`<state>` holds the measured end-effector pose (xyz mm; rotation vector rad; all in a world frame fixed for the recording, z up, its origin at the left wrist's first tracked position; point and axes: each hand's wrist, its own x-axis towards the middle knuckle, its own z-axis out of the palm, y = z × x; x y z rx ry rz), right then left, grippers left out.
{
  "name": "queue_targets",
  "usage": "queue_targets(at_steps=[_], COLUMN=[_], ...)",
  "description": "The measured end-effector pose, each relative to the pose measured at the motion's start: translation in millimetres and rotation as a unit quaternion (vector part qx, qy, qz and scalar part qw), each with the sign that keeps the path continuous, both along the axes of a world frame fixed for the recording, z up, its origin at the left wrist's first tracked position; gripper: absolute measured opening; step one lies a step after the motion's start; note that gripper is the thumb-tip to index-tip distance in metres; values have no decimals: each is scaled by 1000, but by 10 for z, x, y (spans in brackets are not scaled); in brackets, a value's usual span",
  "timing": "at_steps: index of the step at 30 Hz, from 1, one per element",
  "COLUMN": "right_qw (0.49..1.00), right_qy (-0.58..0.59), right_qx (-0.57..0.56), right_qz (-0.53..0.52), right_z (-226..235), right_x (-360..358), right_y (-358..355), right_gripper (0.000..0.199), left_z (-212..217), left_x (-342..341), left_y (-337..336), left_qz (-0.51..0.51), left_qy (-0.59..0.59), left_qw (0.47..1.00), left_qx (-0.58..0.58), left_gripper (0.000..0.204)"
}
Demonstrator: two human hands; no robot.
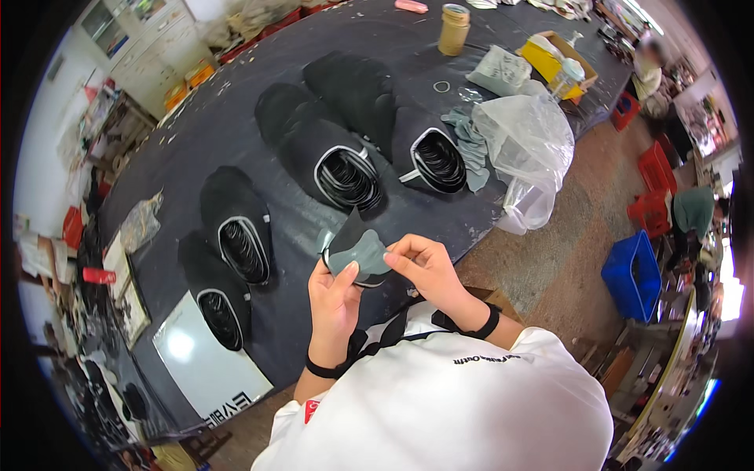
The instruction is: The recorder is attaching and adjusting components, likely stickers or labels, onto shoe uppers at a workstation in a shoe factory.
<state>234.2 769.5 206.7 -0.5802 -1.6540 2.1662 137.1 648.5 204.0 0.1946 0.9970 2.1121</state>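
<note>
Both my hands hold a small cut piece of black and grey material [355, 248] above the near edge of the dark worktable [236, 118]. My left hand [334, 298] grips its lower left side, thumb on top. My right hand [424, 271] pinches its right edge with the fingertips. The piece has a pointed black tip and a grey curved face. Each wrist wears a black band.
Several fanned stacks of black pieces with white edges [345, 177] lie across the table. A clear plastic bag [528, 149], grey pieces [470, 141], a tan jar [453, 28] and a yellow box [550, 56] sit far right. A white board [204, 361] lies at left. Blue crate [633, 276] on the floor.
</note>
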Motion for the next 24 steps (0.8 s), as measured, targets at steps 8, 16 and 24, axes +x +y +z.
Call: queue_targets(at_steps=[8, 16, 24], right_qw=[998, 977, 998], right_qy=[50, -25, -18], right_qx=[-24, -210, 51], right_qz=[-4, 16, -28], right_z=[-72, 61, -54], right_x=[22, -34, -150], right_y=[-46, 195, 116], right_gripper=[8, 11, 43], left_z=[78, 76, 1], left_x=[31, 91, 138], left_y=[-72, 62, 325], left_qz=[-15, -27, 7], left_qy=[-63, -64, -78], left_qw=[996, 996, 995], left_qx=[66, 56, -68], left_gripper=[31, 32, 25])
